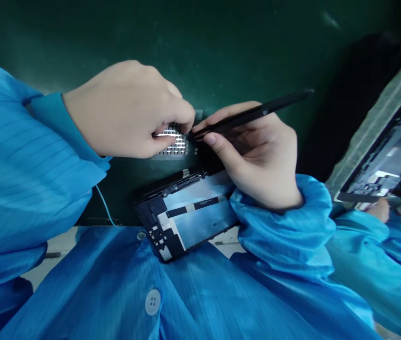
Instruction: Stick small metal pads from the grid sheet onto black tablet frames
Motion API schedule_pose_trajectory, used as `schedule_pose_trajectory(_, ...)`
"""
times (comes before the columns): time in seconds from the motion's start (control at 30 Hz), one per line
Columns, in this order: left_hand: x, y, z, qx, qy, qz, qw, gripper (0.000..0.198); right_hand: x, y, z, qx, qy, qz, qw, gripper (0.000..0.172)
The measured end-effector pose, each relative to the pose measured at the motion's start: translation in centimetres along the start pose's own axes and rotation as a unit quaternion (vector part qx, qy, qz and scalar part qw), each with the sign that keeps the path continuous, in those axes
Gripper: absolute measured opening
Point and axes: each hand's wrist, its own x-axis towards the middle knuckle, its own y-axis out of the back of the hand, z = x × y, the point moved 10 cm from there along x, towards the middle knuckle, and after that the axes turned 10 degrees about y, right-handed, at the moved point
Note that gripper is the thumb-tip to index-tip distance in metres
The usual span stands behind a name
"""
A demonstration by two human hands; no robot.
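Note:
My left hand [129, 111] is closed, fingers curled and thumb lying along a clear sheet of small silver pads [177, 144], which it covers in part. My right hand [264, 151] grips black tweezers [257, 112] like a pen. Their tips point left, close to my left index fingertip and the sheet's right edge; whether a pad is between them cannot be made out. Below both hands, an opened tablet-like device [193, 212] with a blue-grey inner face lies tilted at the table's near edge, partly over my lap. My right sleeve covers its right end.
The dark green table [221, 47] spreads out ahead. A thin blue cord [104, 205] hangs from my left cuff. On the right stands a grey-edged tray [373, 118] with similar devices, beside a black area. A co-worker's blue sleeve [366, 236] and hand are at the lower right.

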Motion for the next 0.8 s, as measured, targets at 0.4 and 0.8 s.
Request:
schedule_pose_trajectory(0.4, 0.2, 0.0, -0.1, 0.059, 0.002, 0.002, 0.998, 0.031, -3.2, 0.3, -2.7, 0.002, -0.014, 0.103, 0.995, 0.009)
schedule_pose_trajectory(0.8, -0.3, 0.3, 0.2, 0.040, -0.014, 0.018, 0.999, 0.038, -8.2, -3.4, -4.6, -0.001, 0.058, 0.182, 0.982, 0.029)
